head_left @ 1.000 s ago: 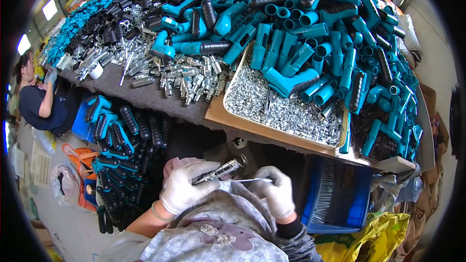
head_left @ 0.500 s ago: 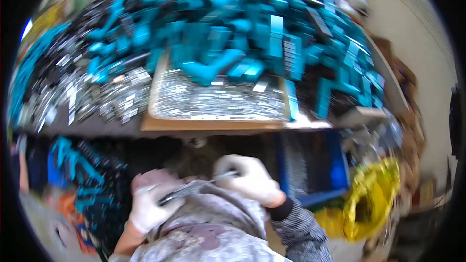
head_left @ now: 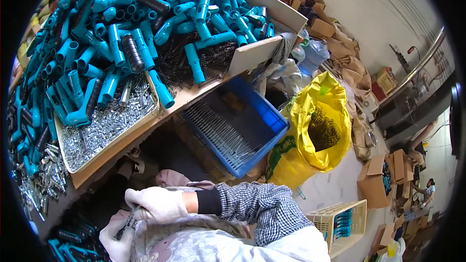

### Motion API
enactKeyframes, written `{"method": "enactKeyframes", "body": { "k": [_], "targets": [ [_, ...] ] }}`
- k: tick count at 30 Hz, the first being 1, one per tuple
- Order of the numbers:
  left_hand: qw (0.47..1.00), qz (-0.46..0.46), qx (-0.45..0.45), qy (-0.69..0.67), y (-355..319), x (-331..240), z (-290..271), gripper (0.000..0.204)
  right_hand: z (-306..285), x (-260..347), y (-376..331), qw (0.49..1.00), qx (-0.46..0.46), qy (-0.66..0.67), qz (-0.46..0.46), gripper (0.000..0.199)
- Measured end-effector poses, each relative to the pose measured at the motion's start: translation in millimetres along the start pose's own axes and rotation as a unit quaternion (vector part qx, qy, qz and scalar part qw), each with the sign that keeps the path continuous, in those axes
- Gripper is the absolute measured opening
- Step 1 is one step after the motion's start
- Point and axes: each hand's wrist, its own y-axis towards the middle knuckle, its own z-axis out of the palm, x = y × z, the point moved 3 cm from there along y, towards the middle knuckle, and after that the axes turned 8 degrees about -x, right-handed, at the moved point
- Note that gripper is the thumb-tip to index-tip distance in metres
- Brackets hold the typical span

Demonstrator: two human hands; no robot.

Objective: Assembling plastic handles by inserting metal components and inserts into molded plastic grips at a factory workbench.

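Note:
Both hands wear white gloves and meet low in the picture, close to my body. My left hand (head_left: 118, 238) is closed around a slim metal piece (head_left: 131, 221) with a ridged, spring-like look. Over its upper end, the fingers of my right hand (head_left: 158, 203) are pinched together. Most of the piece is hidden by the gloves, so its exact kind does not show. Above the hands, a white-rimmed tray (head_left: 116, 138) full of small shiny metal parts rests on the workbench edge.
Teal plastic handles (head_left: 114, 43) are heaped over the bench, beside dark springs (head_left: 170, 60). Right of the bench stand a blue crate (head_left: 279, 125) of metal rods and an open yellow sack (head_left: 291, 153). A cream basket (head_left: 357, 235) holds teal parts. Cardboard boxes (head_left: 374, 184) sit farther right.
The view has swung to the right. My hands, apart before, have come together at the metal piece; the right one now lies over its upper end.

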Motion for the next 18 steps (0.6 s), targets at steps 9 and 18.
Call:
{"method": "enactKeyframes", "body": {
  "k": [9, 18],
  "targets": [
    [0.961, -0.156, 0.177, -0.146, 14.1, -32.7, 32.4, 0.029, -26.6, 1.0, -24.0, 0.992, -0.112, -0.016, 0.049, 0.023],
    [0.96, -0.065, 0.233, -0.14, 46.8, -48.7, 75.3, 0.027, -53.8, 10.4, -80.2, 0.932, -0.3, 0.186, 0.085, 0.028]
  ]
}}
